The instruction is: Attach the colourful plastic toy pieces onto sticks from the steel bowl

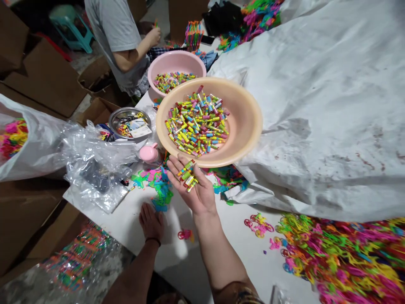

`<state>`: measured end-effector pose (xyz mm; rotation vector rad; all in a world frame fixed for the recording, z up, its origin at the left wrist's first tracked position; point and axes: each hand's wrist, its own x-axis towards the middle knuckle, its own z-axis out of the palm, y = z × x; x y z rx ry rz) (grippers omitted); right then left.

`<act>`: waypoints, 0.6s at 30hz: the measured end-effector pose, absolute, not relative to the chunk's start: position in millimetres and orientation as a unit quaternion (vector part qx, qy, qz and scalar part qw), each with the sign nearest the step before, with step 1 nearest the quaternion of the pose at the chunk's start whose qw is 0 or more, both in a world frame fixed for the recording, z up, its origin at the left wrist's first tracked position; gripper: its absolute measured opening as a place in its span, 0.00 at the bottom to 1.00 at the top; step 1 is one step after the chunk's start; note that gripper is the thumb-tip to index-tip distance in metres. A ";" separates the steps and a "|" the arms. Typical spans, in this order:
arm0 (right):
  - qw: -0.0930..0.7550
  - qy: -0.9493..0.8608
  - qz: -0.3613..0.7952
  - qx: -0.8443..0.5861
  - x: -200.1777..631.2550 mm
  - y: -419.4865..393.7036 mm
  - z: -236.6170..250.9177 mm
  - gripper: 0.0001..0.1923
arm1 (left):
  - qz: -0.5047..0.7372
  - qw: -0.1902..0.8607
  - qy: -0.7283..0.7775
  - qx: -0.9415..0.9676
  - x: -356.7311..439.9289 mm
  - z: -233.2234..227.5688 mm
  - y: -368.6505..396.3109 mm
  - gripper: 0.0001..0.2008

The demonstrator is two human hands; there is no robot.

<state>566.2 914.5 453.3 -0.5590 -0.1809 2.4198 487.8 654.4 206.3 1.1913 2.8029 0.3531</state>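
My right hand [201,196] is palm up in front of the large peach basin, with several small capped tubes [189,175] with coloured labels and beads lying across the fingers and palm. The fingers are extended and slightly curled beneath them. Many similar tubes [199,124] fill the left part of the peach basin [248,114]. My left hand [151,221], with a dark band at the wrist, lies flat on the white table [180,264], beside flat green, blue and pink plastic pieces [161,190]. It holds nothing that I can see.
A pink basin [152,76] of tubes stands behind. Left are a metal bowl [117,110], a pink-lidded container [148,154] and clear plastic bags [98,169]. Colourful plastic pieces [341,253] heap at right by white sheeting [316,105]. A co-worker in grey [115,33] sits at the back.
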 end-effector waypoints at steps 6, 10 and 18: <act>0.319 -0.045 0.924 -0.205 563.8 917.1 452.2 0.23 | 0.102 0.028 0.913 0.393 487.5 202.1 652.6 0.36; 0.322 -0.042 0.923 -0.205 563.8 917.4 453.2 0.23 | 0.101 0.024 0.910 0.401 486.7 200.1 651.1 0.36; 0.327 -0.048 0.916 -0.226 562.8 923.9 463.8 0.22 | 0.105 0.026 0.910 0.400 487.0 199.9 651.3 0.37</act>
